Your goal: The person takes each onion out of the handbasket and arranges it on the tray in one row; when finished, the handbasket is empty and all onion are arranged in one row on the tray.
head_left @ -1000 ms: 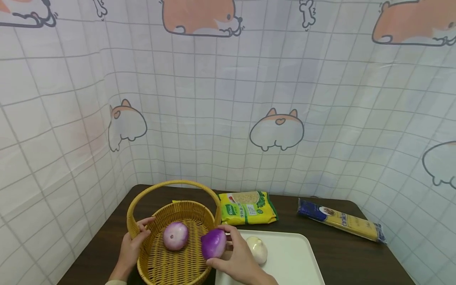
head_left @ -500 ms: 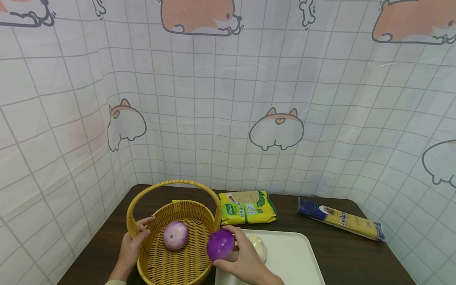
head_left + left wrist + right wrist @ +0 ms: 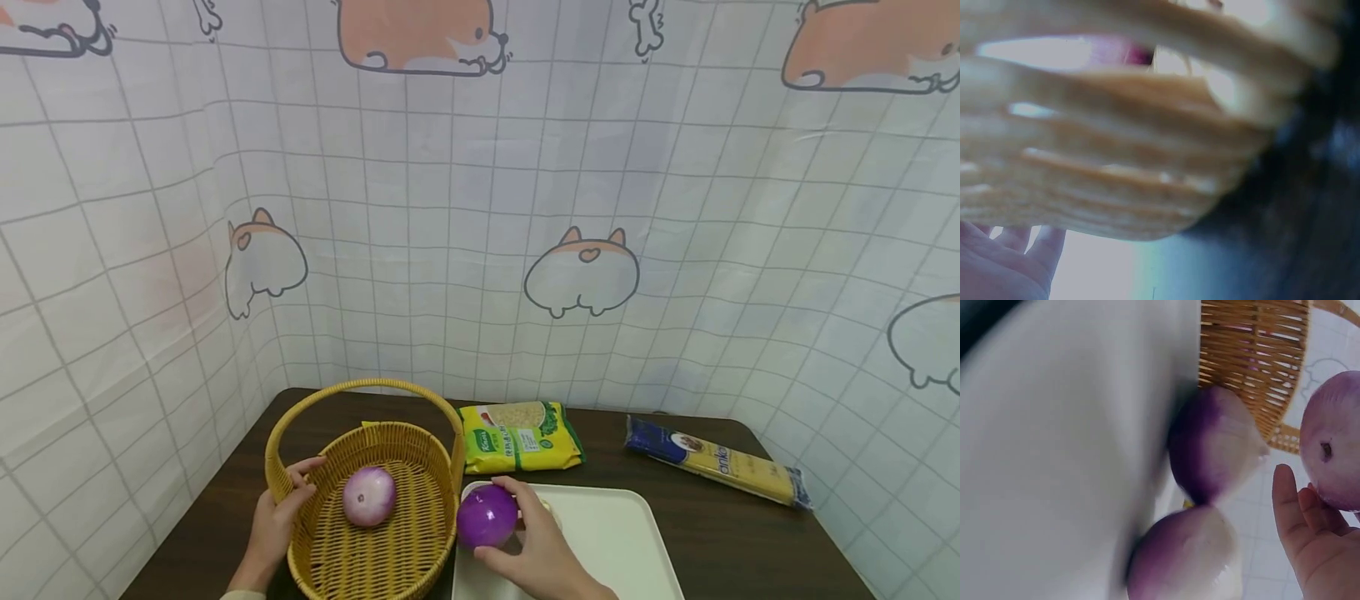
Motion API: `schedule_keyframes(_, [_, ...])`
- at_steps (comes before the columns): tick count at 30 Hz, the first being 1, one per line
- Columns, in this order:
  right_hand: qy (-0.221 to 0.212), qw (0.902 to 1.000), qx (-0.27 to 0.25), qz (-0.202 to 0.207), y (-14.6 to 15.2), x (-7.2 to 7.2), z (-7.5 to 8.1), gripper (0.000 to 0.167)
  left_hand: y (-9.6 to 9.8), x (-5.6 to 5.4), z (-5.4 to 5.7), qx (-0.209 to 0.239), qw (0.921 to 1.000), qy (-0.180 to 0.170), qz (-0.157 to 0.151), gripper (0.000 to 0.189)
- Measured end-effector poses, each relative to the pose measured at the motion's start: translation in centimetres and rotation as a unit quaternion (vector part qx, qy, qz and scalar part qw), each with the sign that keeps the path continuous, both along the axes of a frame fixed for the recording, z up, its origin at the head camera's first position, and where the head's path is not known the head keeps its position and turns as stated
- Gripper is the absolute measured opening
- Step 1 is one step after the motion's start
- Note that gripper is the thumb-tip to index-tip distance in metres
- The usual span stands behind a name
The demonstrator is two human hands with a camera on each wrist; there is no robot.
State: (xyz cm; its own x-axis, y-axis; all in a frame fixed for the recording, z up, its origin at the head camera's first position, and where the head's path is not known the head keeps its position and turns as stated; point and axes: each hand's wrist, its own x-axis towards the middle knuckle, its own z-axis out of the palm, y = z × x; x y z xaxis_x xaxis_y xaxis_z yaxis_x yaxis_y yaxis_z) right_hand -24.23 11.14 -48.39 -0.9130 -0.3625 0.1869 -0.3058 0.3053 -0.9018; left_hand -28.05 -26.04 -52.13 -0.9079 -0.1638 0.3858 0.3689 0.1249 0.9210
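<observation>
A yellow-brown wicker basket (image 3: pixel 360 567) with a tall arched handle stands at the left of the table, a purple and white onion (image 3: pixel 370 497) lying inside. My left hand (image 3: pixel 276 521) grips its left rim beside the foot of the handle; the left wrist view shows that hand (image 3: pixel 1016 262) against blurred weave. Between the fingers and thumb of my right hand (image 3: pixel 543 546) is a glossy purple onion (image 3: pixel 487 517), over the tray's left edge just right of the basket. Under it, in the right wrist view, two more onions, one (image 3: pixel 1213 447) nearer the basket and another (image 3: pixel 1188 556), sit on the tray.
The white tray (image 3: pixel 622 550) lies right of the basket. Behind it is a yellow and green food packet (image 3: pixel 517 437). A long blue and yellow pasta packet (image 3: pixel 720 464) rests at the back right of the dark table (image 3: pixel 787 558). A patterned curtain (image 3: pixel 450 250) hangs behind.
My right hand has moved right with the onion, from over the basket's right rim to over the tray, turning the onion slightly. The left hand and basket have stayed put.
</observation>
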Motion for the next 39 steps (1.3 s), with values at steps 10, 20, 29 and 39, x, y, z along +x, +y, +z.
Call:
schedule_keyframes(10, [0.036,0.9944,-0.013,-0.099,3.3,0.8,-0.1,0.082,0.1,0.1,0.2,0.002,0.9999,-0.016,-0.001,0.017])
schedule_keyframes(20, [0.023,0.9793,-0.034,-0.198,6.5,1.0,-1.3,0.084,0.1,0.1,0.1,0.004,0.9999,-0.013,-0.006,0.017])
schedule_keyframes(29, [0.008,0.9724,-0.030,-0.231,8.6,0.9,-1.7,0.080,0.0,-0.1,0.1,0.010,0.9999,-0.007,-0.008,0.017])
schedule_keyframes(39, [-0.011,0.9640,0.053,-0.260,10.2,0.3,-3.0,0.083,-0.1,-0.1,0.0,0.003,0.9999,-0.014,-0.006,0.015])
